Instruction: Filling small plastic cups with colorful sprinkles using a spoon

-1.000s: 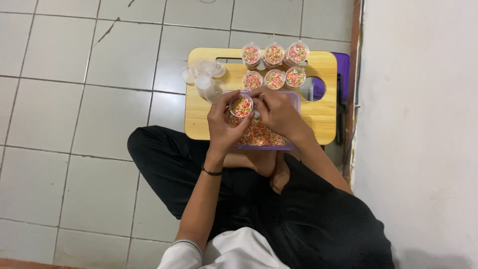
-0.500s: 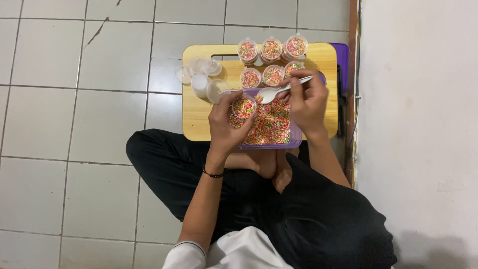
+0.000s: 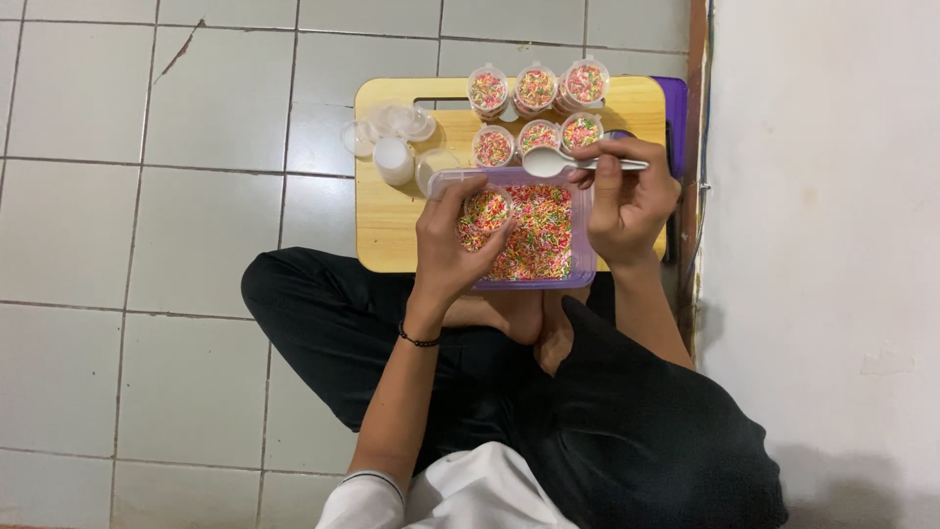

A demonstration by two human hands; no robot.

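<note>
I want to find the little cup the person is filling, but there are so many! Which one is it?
Start at the yellow wooden board on the tiled floor, then find the clear rectangular tub full of rainbow sprinkles on it. The cup sits in the left hand, right over that tub. It is the only sprinkle cup being held; the other six stand in rows at the board's far edge.

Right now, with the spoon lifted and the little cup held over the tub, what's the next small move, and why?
Probably set the cup down beside the six filled cups: it looks full in the left hand, and the spoon in the right hand is empty, raised off the sprinkle tub.
</note>
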